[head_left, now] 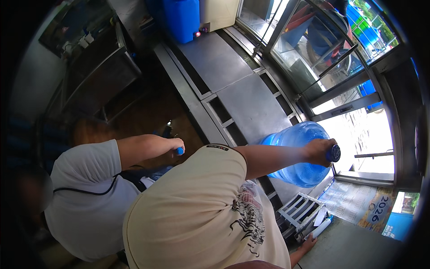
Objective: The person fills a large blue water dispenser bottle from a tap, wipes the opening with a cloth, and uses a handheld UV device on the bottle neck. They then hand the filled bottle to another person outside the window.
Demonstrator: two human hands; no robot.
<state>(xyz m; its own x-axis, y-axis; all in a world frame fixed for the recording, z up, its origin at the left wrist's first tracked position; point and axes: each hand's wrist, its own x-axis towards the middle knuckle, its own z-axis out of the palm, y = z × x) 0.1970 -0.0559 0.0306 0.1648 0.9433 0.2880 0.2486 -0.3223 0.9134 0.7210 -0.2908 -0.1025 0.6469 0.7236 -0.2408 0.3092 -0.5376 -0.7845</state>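
My left hand (320, 152) grips the neck of a large translucent blue water jug (299, 175), just below its dark cap (333, 153). The jug is at the end of the steel counter (248, 104), by the open window; whether it rests on the counter or is lifted cannot be told. Low on the right, my right hand (308, 242) is near the wall, beside a long white object with a blue end (319, 228) and a grey slatted metal rack (299, 210). Its fingers are partly hidden, so its hold is unclear. A cream shirt with a dark print covers my torso.
On the left, a person in a white shirt (90, 198) stands close by, a hand (175, 144) at a small blue cap (180, 151). A blue container (183, 20) and a cream one (218, 13) stand at the counter's far end. Metal-framed windows (322, 80) edge the counter.
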